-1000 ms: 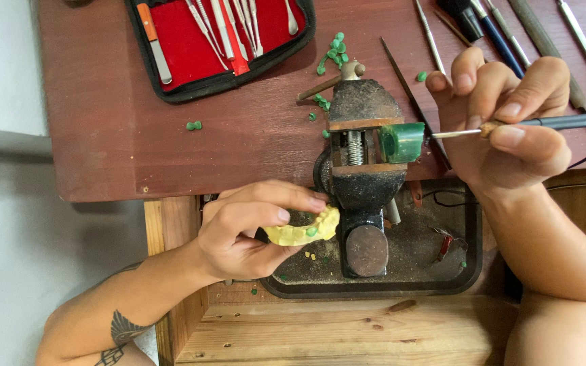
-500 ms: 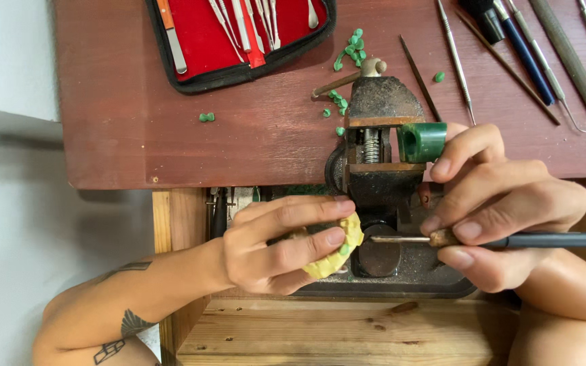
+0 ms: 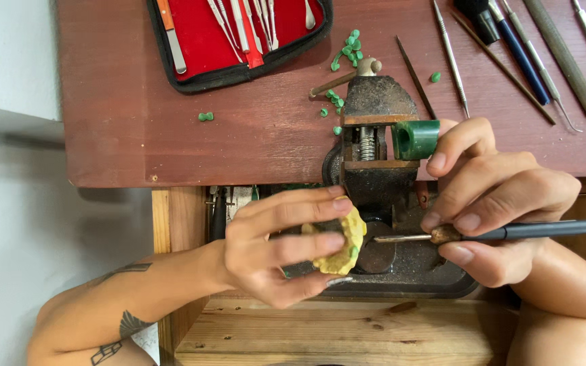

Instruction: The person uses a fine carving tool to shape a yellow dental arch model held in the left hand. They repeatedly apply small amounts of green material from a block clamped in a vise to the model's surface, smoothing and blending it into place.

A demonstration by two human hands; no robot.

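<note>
So the lumpy yellow plaster-like cast (image 3: 342, 242) is pinched in the left hand (image 3: 279, 247), fingers wrapped over its top, held just above the dark metal tray (image 3: 408, 281). The thin metal-tipped carving tool with a dark handle (image 3: 483, 234) is gripped pen-style in the right hand (image 3: 496, 203), tip aimed at the cast but not quite touching, it seems. Looks like the detailing step; a steady, light touch would be called for next. Behind, a green wax block (image 3: 415, 139) is clamped in the rusty bench vise (image 3: 378, 135) on the reddish wooden bench (image 3: 171, 135).
</note>
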